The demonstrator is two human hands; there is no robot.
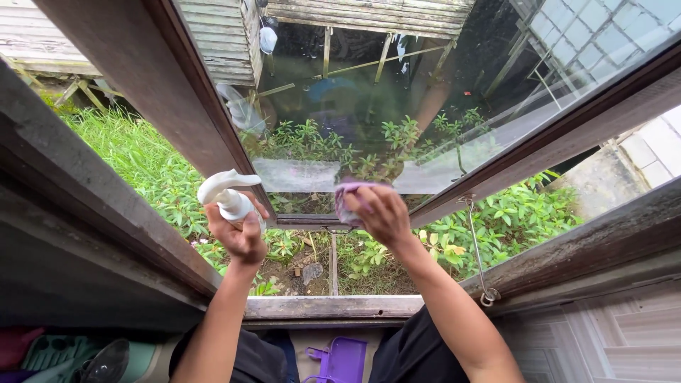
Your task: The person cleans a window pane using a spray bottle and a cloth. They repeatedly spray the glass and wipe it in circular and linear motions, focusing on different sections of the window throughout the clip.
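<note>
I lean out over an open wooden window frame [333, 306] above weeds and grass [135, 159]. The swung-out glass pane [369, 92] carries a pale wiped or wet band low down; the glass above it looks untouched, so I judge most wiping remains. My right hand [383, 213] clenches a purple cloth [349, 195] against the lower pane. My left hand [241, 234] grasps a white spray bottle [228, 195], nozzle towards the glass. A purple dustpan [340, 358] lies on the floor below.

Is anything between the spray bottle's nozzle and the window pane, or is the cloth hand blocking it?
Nothing visible blocks it. The spray bottle in the left hand sits left of the right hand, which presses a purple cloth on the pane.
</note>
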